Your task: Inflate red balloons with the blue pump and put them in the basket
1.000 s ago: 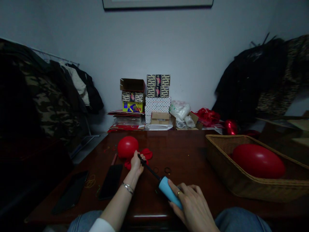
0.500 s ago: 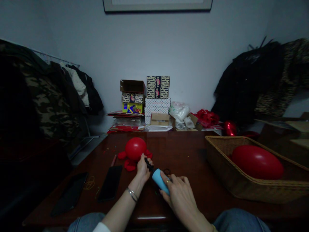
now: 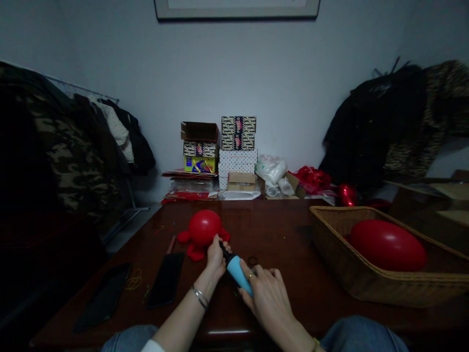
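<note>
A partly inflated red balloon [image 3: 204, 227] is at the table's middle left. My left hand [image 3: 217, 259] is closed around its neck and the black front end of a hand balloon pump. The pump's light blue barrel [image 3: 239, 275] slants down toward me, with my right hand [image 3: 269, 293] wrapped around its lower part. Just behind and beside the balloon lie several limp red balloons [image 3: 197, 253], partly hidden by it and my left hand. The balloon's mouth on the nozzle is hidden by my left fingers.
A wicker basket [image 3: 370, 278] with a large inflated red balloon [image 3: 388, 245] stands at the right. Left on the table [image 3: 286, 313] lie a black phone [image 3: 166, 281], a dark flat object [image 3: 102, 296] and yellow rubber bands [image 3: 134, 280]. Stacked boxes [image 3: 238, 164] stand beyond the far edge.
The pump's blue barrel has slid forward toward my left hand, and my right hand has moved slightly with it. My left hand keeps its hold at the balloon's neck.
</note>
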